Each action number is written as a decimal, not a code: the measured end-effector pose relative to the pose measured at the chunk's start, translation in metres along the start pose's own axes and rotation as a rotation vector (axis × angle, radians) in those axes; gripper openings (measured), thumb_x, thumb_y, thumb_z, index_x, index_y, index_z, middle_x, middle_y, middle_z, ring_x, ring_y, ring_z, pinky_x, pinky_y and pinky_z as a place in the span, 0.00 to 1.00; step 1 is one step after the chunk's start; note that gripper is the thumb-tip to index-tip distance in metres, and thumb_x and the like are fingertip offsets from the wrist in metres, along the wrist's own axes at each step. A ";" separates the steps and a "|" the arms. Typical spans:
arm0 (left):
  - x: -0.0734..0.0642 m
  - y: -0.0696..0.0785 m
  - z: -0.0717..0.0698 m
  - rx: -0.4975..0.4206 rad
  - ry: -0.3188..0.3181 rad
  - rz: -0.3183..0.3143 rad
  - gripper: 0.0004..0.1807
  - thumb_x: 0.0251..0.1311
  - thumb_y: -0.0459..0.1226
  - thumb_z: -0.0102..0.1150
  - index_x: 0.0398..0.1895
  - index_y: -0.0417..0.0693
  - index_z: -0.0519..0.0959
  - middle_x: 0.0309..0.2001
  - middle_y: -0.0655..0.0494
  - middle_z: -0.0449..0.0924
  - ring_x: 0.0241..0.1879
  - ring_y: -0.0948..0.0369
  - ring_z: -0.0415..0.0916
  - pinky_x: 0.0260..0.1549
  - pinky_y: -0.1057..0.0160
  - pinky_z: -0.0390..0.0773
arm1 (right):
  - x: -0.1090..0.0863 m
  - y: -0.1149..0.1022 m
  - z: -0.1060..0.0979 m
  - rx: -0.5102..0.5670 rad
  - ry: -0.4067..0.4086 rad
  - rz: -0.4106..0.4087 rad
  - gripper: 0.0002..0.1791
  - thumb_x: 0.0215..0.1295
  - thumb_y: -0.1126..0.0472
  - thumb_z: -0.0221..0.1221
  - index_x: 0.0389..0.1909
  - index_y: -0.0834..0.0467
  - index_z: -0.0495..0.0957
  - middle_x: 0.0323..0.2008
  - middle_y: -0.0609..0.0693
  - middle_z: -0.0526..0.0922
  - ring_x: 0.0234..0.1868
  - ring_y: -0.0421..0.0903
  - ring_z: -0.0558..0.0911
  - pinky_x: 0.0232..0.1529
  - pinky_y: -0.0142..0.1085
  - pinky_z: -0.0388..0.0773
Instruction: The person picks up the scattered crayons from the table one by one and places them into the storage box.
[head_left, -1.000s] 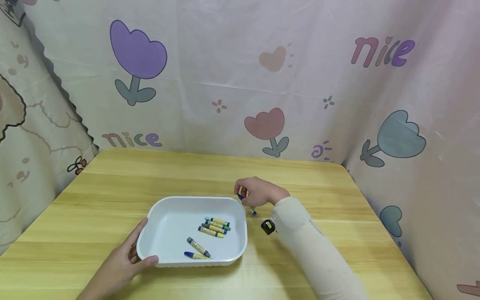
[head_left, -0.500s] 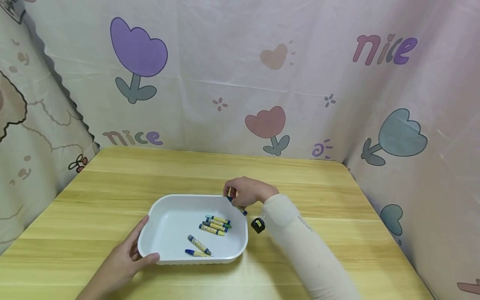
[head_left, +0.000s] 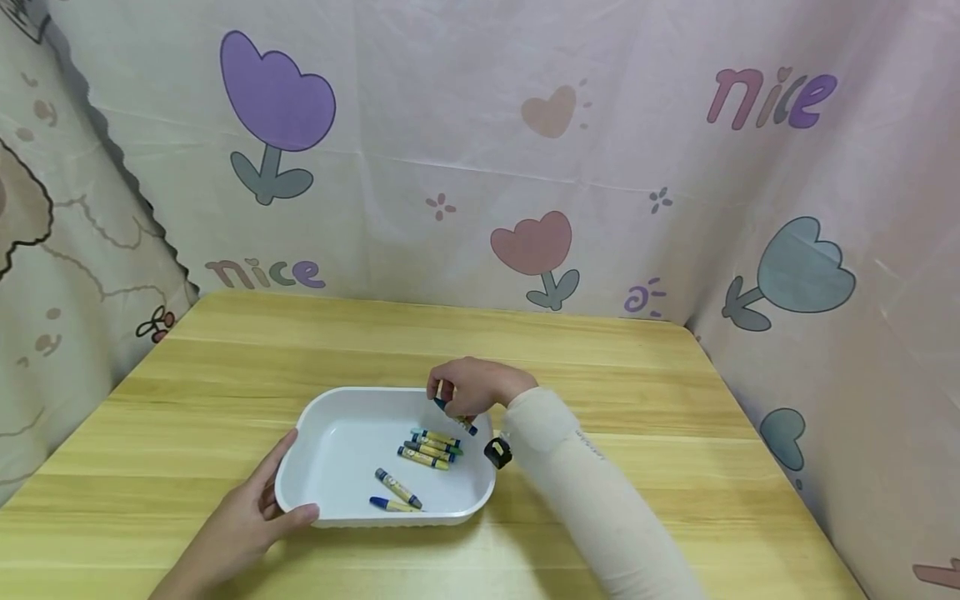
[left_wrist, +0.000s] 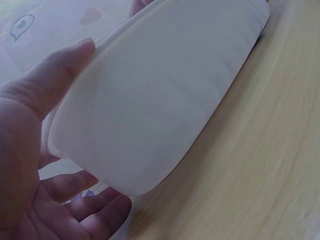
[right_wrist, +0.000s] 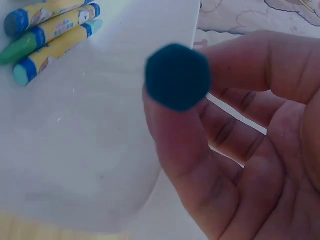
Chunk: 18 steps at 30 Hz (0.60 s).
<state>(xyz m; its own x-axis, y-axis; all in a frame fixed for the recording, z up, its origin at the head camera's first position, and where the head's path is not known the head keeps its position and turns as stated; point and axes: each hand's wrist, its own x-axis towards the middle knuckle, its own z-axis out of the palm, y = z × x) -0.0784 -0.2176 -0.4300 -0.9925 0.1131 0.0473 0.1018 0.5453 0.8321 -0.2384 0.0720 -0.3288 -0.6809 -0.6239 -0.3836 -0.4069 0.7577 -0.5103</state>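
Note:
A white plastic tray (head_left: 330,442) stands on the table, with my left hand (head_left: 243,512) gripping its left end. The thumb lies on the rim and the other fingers reach round the corner, as the left wrist view shows against the tray's outer wall (left_wrist: 145,100). Over the back right corner of the tray, my right hand (head_left: 483,386) pinches a crayon (head_left: 467,426) between thumb and forefinger. Its dark teal, six-sided end (right_wrist: 178,77) faces the right wrist camera. Inside, several yellow-wrapped crayons (head_left: 423,457) lie in a cluster, while a grey-tipped crayon (head_left: 399,489) and a blue-tipped crayon (head_left: 390,505) lie nearer the front.
The wooden table (head_left: 600,375) extends around the tray on all sides. Behind it hangs a pale curtain (head_left: 420,100) printed with flowers and hearts. A small black device (head_left: 497,452) sits at the right wrist.
My right hand has carried the crayon leftward, from beside the tray's right edge to above its inside. The left hand keeps its grip on the tray.

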 end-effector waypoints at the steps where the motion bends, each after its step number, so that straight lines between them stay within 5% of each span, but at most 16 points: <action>1: 0.000 0.000 0.000 0.000 0.000 0.002 0.54 0.57 0.41 0.69 0.78 0.48 0.43 0.70 0.28 0.52 0.58 0.42 0.68 0.43 0.78 0.73 | 0.001 -0.001 0.001 -0.009 -0.002 -0.003 0.17 0.62 0.70 0.59 0.51 0.56 0.77 0.39 0.48 0.76 0.28 0.43 0.80 0.29 0.34 0.81; 18: 0.000 -0.001 0.000 -0.008 0.006 0.019 0.54 0.56 0.40 0.70 0.78 0.47 0.44 0.70 0.27 0.53 0.58 0.43 0.69 0.43 0.78 0.73 | 0.019 -0.018 0.021 -0.025 -0.073 -0.003 0.16 0.61 0.70 0.62 0.47 0.52 0.77 0.38 0.45 0.76 0.31 0.41 0.79 0.30 0.31 0.79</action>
<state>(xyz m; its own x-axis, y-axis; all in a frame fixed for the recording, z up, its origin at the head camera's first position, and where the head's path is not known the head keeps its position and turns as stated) -0.0784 -0.2179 -0.4311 -0.9907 0.1186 0.0668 0.1205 0.5363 0.8354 -0.2310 0.0422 -0.3433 -0.6337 -0.6377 -0.4378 -0.4242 0.7598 -0.4927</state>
